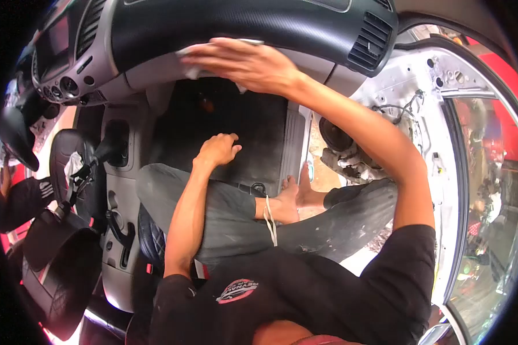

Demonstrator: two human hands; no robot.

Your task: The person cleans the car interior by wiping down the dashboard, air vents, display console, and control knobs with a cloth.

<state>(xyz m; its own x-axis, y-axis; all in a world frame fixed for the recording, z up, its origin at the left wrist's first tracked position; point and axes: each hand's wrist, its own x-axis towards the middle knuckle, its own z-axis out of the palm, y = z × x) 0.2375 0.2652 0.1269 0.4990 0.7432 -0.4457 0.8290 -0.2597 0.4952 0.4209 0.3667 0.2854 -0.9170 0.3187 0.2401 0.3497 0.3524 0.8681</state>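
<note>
My right hand (247,64) is stretched out against the lower part of the black dashboard (224,29), blurred by motion. Its fingers press on a white cloth (193,71), of which only parts show around the hand. Nearer to me, my left hand (217,150) hangs above my bent knee, over the dark footwell (178,132). It holds nothing that I can see, its fingers loosely bent and the thumb apart. The glove box area below the dashboard is partly covered by my right hand.
At the right stands a car door (411,75) with its inner panel off, wires and a speaker (335,133) exposed. The gear lever (110,148) and handbrake (118,230) are on my left. Another person's dark sleeve (29,198) shows at the far left.
</note>
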